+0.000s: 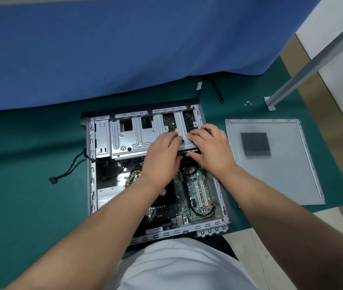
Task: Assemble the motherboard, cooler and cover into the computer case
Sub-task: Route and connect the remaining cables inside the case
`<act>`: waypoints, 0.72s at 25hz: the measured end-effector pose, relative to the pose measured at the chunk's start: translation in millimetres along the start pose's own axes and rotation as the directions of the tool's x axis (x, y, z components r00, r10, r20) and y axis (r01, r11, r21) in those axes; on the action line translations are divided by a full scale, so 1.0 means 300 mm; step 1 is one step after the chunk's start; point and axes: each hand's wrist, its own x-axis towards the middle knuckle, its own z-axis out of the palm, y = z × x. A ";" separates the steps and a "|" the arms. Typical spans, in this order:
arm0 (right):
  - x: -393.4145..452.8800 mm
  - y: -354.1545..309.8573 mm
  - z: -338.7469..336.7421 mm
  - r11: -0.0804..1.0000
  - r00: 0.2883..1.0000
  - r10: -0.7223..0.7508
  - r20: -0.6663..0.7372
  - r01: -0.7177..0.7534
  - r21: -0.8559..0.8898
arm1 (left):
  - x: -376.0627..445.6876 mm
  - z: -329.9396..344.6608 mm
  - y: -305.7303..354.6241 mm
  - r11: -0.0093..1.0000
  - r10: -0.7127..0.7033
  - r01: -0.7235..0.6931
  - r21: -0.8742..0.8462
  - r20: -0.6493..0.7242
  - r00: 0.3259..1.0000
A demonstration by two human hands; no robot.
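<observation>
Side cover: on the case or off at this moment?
Off. The side cover lies flat on the green mat, right of the computer case, whose motherboard is exposed.

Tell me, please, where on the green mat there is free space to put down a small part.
The green mat is bare left of the computer case, beyond the loose black cable. A bare strip lies between the case and the side cover. It is crowded at the drive cage, where the left hand and right hand work.
</observation>
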 end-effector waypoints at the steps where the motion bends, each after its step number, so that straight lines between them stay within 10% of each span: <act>1: 0.002 0.002 -0.003 1.000 1.000 -0.003 0.005 0.003 -0.005 | 0.023 0.005 -0.006 0.997 0.004 -0.008 0.072 0.061 0.998; 18: 0.020 0.012 -0.022 1.000 0.993 0.022 0.118 -0.022 -0.002 | 0.055 -0.004 -0.017 0.978 -0.056 0.015 0.209 0.192 0.980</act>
